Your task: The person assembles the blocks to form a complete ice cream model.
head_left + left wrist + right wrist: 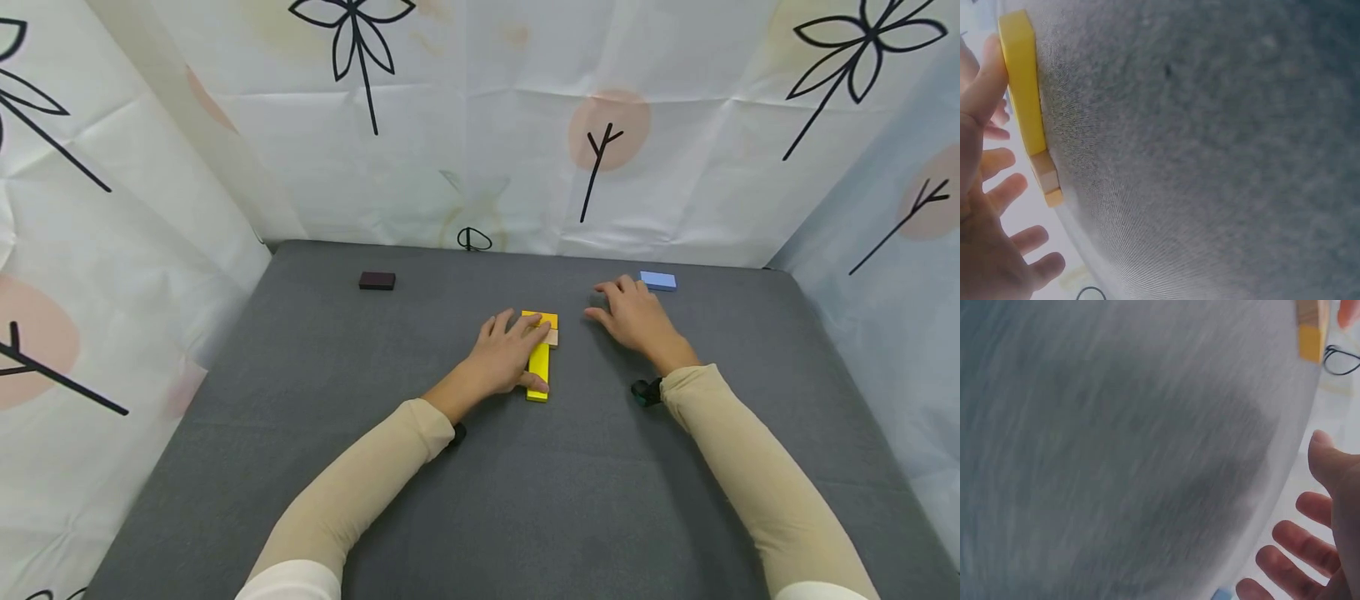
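Left hand touches yellow block — smooth, oblong.

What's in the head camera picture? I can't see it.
A left hand touches a long yellow block; a wooden block and short yellow block sit beyond, on a gray table. The empty right hand is near a blue block; a dark block lies left.

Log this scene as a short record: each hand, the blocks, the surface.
Left hand: thumb touching a long yellow rectangular block
Right hand: holding nothing, nearest a light-blue rectangular block
Beyond long yellow block: tan wooden block, then shorter yellow block
Far left: dark rectangular block
Surface: grey cloth-like tabletop
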Tool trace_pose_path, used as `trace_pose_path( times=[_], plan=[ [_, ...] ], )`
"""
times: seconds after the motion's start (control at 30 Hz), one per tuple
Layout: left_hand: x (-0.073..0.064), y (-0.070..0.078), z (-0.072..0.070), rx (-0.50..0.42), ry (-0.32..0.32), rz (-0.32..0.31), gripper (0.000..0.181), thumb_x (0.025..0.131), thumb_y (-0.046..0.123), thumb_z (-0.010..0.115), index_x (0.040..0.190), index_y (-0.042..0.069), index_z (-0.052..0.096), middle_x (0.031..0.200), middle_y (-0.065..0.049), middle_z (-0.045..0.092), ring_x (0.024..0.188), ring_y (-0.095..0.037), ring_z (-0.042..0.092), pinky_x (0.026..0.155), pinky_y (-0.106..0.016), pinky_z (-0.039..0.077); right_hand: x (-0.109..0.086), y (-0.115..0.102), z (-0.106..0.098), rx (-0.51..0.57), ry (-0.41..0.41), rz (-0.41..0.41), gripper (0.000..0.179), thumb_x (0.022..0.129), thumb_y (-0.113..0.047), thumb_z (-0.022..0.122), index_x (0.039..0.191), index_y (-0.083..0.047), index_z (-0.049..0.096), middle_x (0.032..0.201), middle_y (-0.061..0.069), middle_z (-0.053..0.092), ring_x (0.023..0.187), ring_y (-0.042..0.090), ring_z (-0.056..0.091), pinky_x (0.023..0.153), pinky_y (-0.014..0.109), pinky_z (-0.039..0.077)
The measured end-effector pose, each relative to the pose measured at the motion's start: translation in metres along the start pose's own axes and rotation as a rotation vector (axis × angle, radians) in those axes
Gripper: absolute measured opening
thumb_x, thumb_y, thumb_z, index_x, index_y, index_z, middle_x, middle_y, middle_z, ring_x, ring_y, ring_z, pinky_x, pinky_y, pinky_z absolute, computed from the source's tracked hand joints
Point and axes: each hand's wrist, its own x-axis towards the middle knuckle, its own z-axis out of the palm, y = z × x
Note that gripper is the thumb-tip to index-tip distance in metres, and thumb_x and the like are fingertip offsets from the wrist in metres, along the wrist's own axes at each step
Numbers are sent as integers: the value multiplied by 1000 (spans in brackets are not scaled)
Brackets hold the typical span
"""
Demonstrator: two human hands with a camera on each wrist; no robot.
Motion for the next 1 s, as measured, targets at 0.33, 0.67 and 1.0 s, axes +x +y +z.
trace_pose_path(
  times=[0.33,0.67,1.0],
  plan=[
    [-1,-5,0,-93,-68,1,100,86,66,64,166,31,14,174,8,7,161,-37,1,129,-59,10,0,25,-10,-80,-27,91,76,104,-57,47,157,-3,35,157,32,30,142,57,29,112,71,31],
    [3,-6,0,-92,-91,-22,103,84,68,65,166,32,12,174,11,8,161,-36,1,129,-59,8,2,44,-14,-74,-89,140,102,94,-79,41,164,-8,17,168,30,9,154,56,6,120,76,7],
    [7,-4,-5,-70,-130,-45,106,84,70,66,166,33,9,173,12,7,162,-34,2,129,-58,8,4,72,-15,-65,-82,181,110,89,-88,34,165,-11,12,170,27,8,155,52,6,118,78,3]
  ],
)
